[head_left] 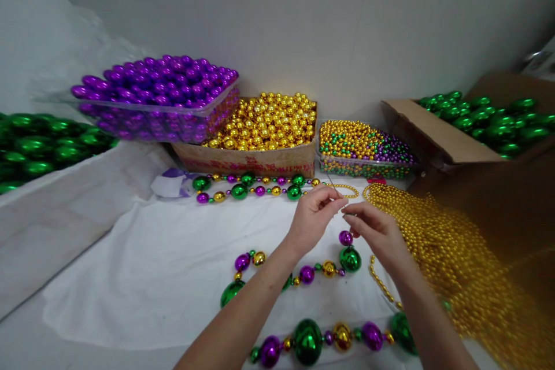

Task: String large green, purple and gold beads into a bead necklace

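My left hand (313, 217) is closed in a pinch on a thin dark strand (333, 182), which sticks up past the fingers; whether it is cord or a needle I cannot tell. Facing it, with fingertips almost touching, my right hand (376, 232) pinches the end of a bead garland. Just below these fingers hang a purple bead (346, 237) and a large green bead (350, 259). From there the garland (307, 274) runs left over the white cloth, partly behind my left forearm. Any small bead between the fingertips is too small to make out.
Behind stand a clear tub of purple beads (160, 110), a carton of gold beads (264, 121) and a tub of small mixed beads (364, 141). Gold bead strings (451, 254) are heaped at right, beside a carton of green beads (442, 127). Finished-looking strands (260, 191) lie behind my hands.
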Demonstrator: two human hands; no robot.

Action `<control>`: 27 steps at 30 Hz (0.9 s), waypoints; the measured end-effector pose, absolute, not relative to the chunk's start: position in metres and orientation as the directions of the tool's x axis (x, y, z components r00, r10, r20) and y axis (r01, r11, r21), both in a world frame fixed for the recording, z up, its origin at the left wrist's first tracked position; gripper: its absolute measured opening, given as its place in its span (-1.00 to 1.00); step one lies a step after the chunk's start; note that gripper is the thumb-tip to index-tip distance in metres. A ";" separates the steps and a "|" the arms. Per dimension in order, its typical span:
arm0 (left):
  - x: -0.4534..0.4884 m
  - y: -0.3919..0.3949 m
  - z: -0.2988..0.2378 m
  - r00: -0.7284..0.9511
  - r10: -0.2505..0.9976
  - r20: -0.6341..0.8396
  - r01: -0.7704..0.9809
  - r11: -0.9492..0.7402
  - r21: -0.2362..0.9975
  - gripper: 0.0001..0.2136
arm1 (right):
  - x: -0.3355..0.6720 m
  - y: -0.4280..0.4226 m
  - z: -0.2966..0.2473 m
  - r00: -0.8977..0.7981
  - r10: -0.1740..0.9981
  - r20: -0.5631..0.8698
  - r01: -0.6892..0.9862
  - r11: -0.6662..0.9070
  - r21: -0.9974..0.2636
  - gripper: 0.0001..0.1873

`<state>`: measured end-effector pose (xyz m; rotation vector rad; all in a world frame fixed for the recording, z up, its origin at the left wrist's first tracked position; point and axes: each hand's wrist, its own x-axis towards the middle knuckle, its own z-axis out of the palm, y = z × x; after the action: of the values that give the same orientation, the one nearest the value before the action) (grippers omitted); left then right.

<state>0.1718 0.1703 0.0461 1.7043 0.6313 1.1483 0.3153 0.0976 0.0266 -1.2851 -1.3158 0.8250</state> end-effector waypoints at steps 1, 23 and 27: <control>0.171 0.170 0.047 0.425 0.799 0.425 -0.077 -0.436 0.896 -0.84 | 0.315 0.099 0.026 0.153 0.959 0.239 0.282 0.190 -0.940 -0.85; 0.173 0.153 0.015 0.630 0.768 0.112 -0.297 0.105 0.949 -0.77 | 0.297 0.111 0.030 0.274 0.945 0.179 -0.130 0.221 -0.967 -0.84; 0.156 0.146 0.009 0.671 0.739 0.062 -0.193 0.094 0.977 -0.85 | 0.277 0.113 0.049 0.288 0.935 0.208 -0.274 0.288 -0.918 -0.87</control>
<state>0.1562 0.1456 0.0086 1.3035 0.5186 0.7386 0.2773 0.1132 0.0486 -0.9080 -0.9085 0.9759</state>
